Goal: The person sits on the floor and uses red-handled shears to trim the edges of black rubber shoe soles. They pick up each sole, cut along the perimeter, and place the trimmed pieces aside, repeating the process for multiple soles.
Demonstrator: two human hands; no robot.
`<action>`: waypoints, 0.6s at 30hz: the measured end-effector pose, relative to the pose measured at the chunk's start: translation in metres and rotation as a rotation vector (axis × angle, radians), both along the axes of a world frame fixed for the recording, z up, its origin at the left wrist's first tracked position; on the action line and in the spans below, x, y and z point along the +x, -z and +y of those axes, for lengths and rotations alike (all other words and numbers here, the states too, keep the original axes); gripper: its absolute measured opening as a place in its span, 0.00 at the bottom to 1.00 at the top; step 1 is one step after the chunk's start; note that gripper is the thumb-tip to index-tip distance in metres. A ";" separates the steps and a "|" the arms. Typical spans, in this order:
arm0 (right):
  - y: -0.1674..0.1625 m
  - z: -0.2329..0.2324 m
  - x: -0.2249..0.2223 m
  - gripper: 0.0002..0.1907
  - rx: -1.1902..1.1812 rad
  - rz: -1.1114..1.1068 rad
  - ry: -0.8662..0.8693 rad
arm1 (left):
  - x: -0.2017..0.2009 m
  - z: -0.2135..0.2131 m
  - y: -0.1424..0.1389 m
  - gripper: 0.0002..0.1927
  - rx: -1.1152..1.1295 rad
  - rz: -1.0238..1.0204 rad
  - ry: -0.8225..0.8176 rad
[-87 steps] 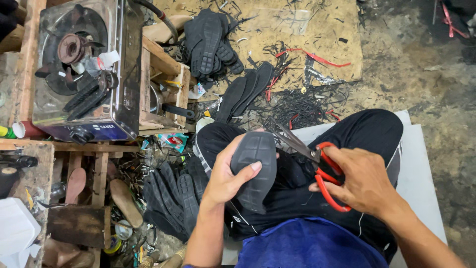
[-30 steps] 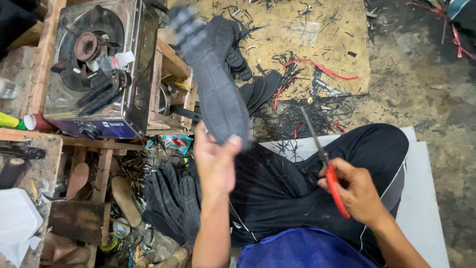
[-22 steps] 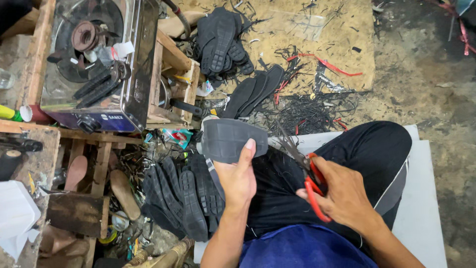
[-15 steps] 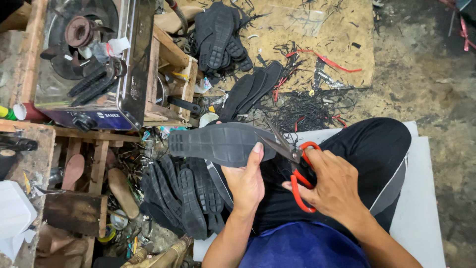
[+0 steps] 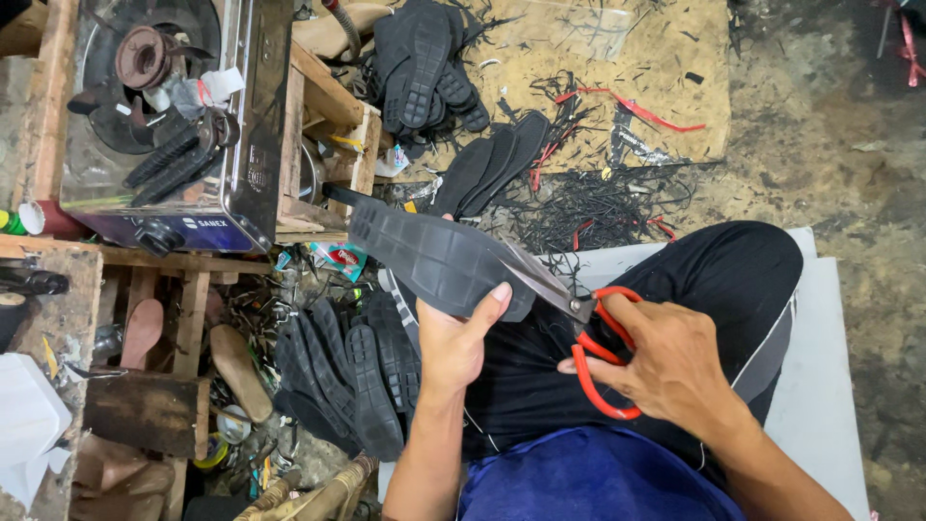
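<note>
Left hand is up over the lap, forearm rising straight from the bottom edge, fingers wrapped under a black rubber shoe sole and the thumb pressed flat on top near its right end. The sole lies almost level, tread side up, stretching away to the left over the knee and towards the wooden bench. Right hand comes in from the lower right, wrist bent, thumb and fingers threaded through the red loops of a pair of scissors. The grip is firm, the loops drawn fairly close together. The metal blades point up and left and meet the near edge of the sole, right beside the left thumb; how far apart the blades stand I cannot tell. Below the sole, on the floor to the left, a heap of more black soles. Further off, black rubber trimmings are scattered on the ground, and a small gas stove sits on the bench at upper left.
</note>
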State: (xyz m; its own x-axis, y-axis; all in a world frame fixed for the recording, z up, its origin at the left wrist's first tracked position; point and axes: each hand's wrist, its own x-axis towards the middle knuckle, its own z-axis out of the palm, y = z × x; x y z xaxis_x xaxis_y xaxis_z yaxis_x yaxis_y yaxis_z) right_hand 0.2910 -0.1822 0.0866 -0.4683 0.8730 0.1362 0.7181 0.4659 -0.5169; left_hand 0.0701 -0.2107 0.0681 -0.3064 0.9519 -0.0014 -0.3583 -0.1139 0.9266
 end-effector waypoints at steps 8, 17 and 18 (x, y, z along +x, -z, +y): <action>0.011 -0.006 0.013 0.37 -0.280 0.077 -0.020 | -0.009 0.001 0.003 0.35 -0.078 -0.177 -0.046; 0.005 -0.010 0.001 0.39 -0.142 -0.008 -0.024 | 0.001 -0.005 0.005 0.22 -0.002 -0.086 -0.115; 0.004 -0.010 -0.001 0.39 -0.122 -0.016 -0.015 | 0.001 -0.004 0.004 0.24 0.004 -0.068 -0.126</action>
